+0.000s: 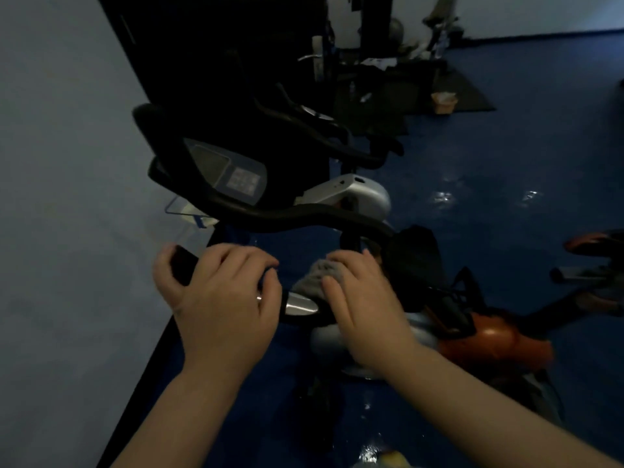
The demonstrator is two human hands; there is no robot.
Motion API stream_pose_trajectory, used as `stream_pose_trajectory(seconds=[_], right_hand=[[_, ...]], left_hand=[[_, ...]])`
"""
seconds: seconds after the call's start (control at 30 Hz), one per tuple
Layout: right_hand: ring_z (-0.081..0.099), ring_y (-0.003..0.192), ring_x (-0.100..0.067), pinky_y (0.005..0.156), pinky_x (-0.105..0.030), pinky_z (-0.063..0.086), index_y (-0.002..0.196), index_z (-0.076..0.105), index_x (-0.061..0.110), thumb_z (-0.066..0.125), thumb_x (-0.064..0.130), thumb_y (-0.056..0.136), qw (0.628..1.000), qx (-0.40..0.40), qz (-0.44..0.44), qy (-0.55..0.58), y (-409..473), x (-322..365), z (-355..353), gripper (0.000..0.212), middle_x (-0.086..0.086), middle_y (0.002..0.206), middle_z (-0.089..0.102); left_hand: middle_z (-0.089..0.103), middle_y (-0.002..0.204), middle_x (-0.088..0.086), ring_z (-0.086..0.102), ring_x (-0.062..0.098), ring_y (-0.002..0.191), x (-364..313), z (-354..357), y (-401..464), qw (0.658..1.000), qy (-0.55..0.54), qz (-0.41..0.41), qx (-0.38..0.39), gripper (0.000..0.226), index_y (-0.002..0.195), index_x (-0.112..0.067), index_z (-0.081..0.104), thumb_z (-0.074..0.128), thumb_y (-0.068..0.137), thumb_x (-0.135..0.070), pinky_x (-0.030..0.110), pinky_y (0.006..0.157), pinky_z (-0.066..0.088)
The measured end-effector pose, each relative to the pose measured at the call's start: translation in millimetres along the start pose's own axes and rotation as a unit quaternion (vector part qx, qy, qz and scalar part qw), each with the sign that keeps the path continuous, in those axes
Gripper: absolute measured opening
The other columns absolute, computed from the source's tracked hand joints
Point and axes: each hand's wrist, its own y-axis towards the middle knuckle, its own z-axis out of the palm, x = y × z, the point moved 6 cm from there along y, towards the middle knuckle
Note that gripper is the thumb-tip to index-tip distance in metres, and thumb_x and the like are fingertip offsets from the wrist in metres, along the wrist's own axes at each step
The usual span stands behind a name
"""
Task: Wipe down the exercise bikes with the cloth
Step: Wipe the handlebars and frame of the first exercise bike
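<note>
A black exercise bike (pixel 358 194) stands right before me, with a grey console (pixel 233 173) and curved black handlebars. My left hand (pixel 223 298) is wrapped around the near black handlebar end (pixel 184 265), beside a shiny metal grip plate (pixel 300 304). My right hand (pixel 364 305) presses a crumpled grey cloth (pixel 320 275) against the handlebar, just right of that plate. A second exercise bike (pixel 310 130) stands farther back in the dark. An orange and black bike (pixel 489 339) lies low at the right.
A pale blue wall (pixel 67 197) runs along the left. The floor (pixel 506 163) is glossy blue with light reflections. Dark gym equipment, a black mat (pixel 469 92) and a small tan box (pixel 444 101) sit at the back. A clear holder (pixel 182 207) hangs below the console.
</note>
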Motion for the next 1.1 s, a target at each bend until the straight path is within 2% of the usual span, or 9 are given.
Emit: stream_pose_trajectory(seconds=[0.07,0.2,0.4,0.57,0.67,0.8,0.9,1.0,1.1], right_hand=[[0.027,0.139,-0.010,0.120,-0.035,0.012,0.130,0.051,0.013,0.033,0.032,0.101,0.995,-0.045,0.071,0.055,-7,4,10,0.039,0.003,0.141,0.043],[-0.002,0.143,0.005,0.118,-0.034,0.010,0.144,0.012,0.048,0.023,0.048,0.099,0.987,-0.044,0.059,0.144,-48,17,20,0.047,0.030,0.153,0.008],[-0.005,0.144,0.002,0.115,-0.019,0.002,0.152,0.015,0.019,0.029,0.034,0.103,0.977,-0.030,0.169,0.128,-1,-2,9,0.053,0.010,0.160,0.006],[-0.025,0.138,0.008,0.121,-0.036,0.000,0.131,-0.028,0.056,0.021,0.065,0.088,0.963,0.009,0.179,0.202,-55,23,16,0.065,0.028,0.149,-0.032],[-0.033,0.132,0.011,0.116,-0.029,-0.006,0.137,-0.020,0.051,0.013,0.068,0.088,0.975,0.010,0.153,0.160,-68,22,6,0.062,0.035,0.141,-0.040],[-0.016,0.142,0.005,0.116,-0.020,-0.002,0.147,0.004,0.035,0.022,0.046,0.100,0.998,0.042,0.026,0.032,-67,32,3,0.051,0.027,0.154,-0.014],[0.016,0.139,0.009,0.115,-0.014,0.012,0.144,0.032,0.027,0.027,0.042,0.097,0.995,0.020,0.008,0.092,-49,31,-1,0.049,0.025,0.149,0.023],[0.053,0.105,-0.004,0.104,-0.030,0.035,0.111,0.064,0.018,0.036,0.030,0.099,0.997,0.016,-0.048,0.059,-19,33,-1,0.032,0.008,0.110,0.066],[0.055,0.098,-0.003,0.113,-0.038,0.021,0.104,0.062,0.027,0.035,0.028,0.102,0.997,0.054,-0.055,0.020,5,30,7,0.027,0.014,0.101,0.065]], left_hand=[[0.068,0.073,-0.014,0.057,0.012,0.081,-2,4,-4,0.999,0.037,0.000,-0.006,0.027,0.079,-0.028,0.070,0.047,0.094,-0.028,0.045,0.111,0.008],[0.058,0.060,-0.012,0.051,0.014,0.070,0,5,-7,0.998,0.068,0.013,-0.015,0.033,0.072,-0.026,0.065,0.043,0.096,-0.029,0.048,0.110,0.012],[0.056,0.058,-0.010,0.050,0.015,0.068,-2,4,-5,0.997,0.071,0.004,-0.010,0.037,0.068,-0.025,0.063,0.040,0.097,-0.028,0.048,0.111,0.011],[0.054,0.058,-0.011,0.049,0.014,0.069,-2,5,-6,0.997,0.078,0.009,-0.008,0.035,0.068,-0.027,0.061,0.041,0.096,-0.029,0.047,0.110,0.011],[0.053,0.057,-0.011,0.049,0.014,0.068,-1,6,-5,0.996,0.088,0.010,-0.010,0.035,0.066,-0.026,0.061,0.042,0.096,-0.028,0.044,0.112,0.008],[0.055,0.058,-0.011,0.050,0.014,0.068,-2,7,-6,0.995,0.095,0.004,-0.006,0.036,0.067,-0.025,0.062,0.041,0.096,-0.029,0.044,0.112,0.006],[0.057,0.060,-0.011,0.052,0.015,0.069,-2,6,-5,0.995,0.098,0.004,-0.019,0.035,0.069,-0.025,0.064,0.042,0.096,-0.028,0.043,0.112,0.007],[0.058,0.061,-0.011,0.052,0.016,0.069,-3,7,-6,0.995,0.093,0.002,-0.025,0.035,0.070,-0.024,0.065,0.042,0.096,-0.028,0.047,0.111,0.010],[0.059,0.062,-0.010,0.052,0.016,0.070,-3,7,-5,0.996,0.091,-0.001,-0.026,0.033,0.072,-0.022,0.065,0.042,0.096,-0.026,0.050,0.109,0.013]])
